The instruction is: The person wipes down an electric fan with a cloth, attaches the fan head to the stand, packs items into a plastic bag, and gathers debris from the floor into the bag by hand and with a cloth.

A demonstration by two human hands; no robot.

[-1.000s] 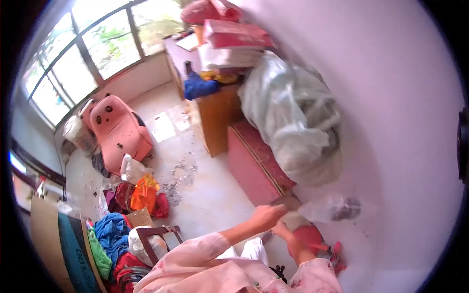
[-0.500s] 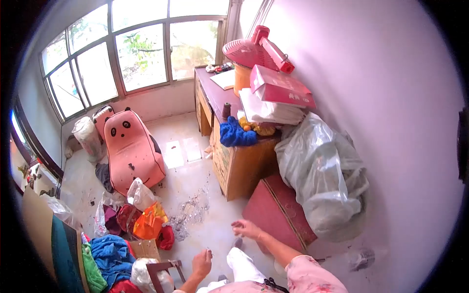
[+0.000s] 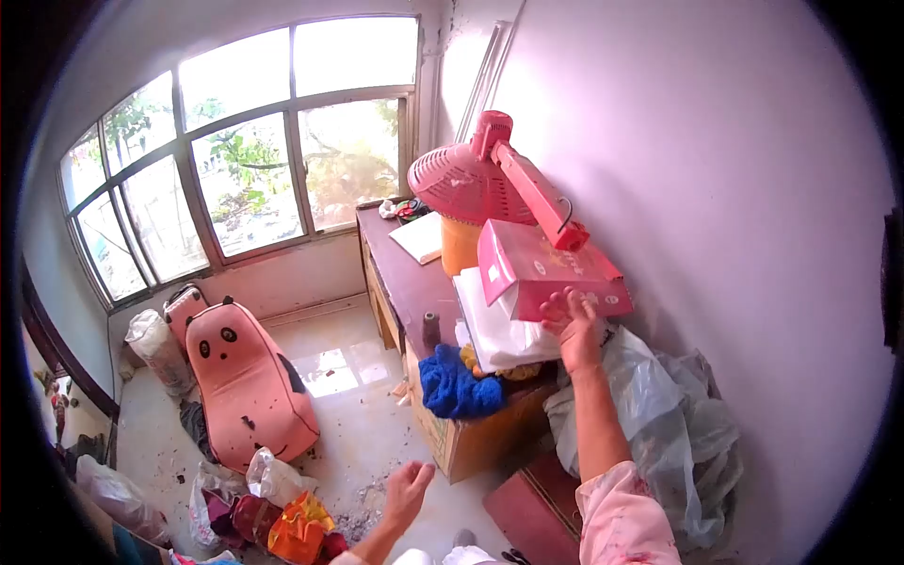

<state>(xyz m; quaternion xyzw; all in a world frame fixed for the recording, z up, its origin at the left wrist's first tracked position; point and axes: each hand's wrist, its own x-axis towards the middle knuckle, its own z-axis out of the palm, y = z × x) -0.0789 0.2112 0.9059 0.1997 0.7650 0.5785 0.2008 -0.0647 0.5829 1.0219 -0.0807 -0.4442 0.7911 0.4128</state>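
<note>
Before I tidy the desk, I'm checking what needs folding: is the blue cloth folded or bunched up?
Bunched up: the blue cloth lies in a rumpled heap at the edge of the desk, creased unevenly.

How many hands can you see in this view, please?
2: the left hand, over the floor, and the right hand, overlapping the pink box; contact is unclear. No other hand shows.

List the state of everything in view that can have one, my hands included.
Pink cardboard box: appears shut
Right hand: open before the box, contact unclear
Left hand: partly curled
Blue fuzzy cloth: crumpled
Pink plastic fan: tilted
Clear plastic bag: rumpled
Pink panda-faced seat: leaning back
</note>
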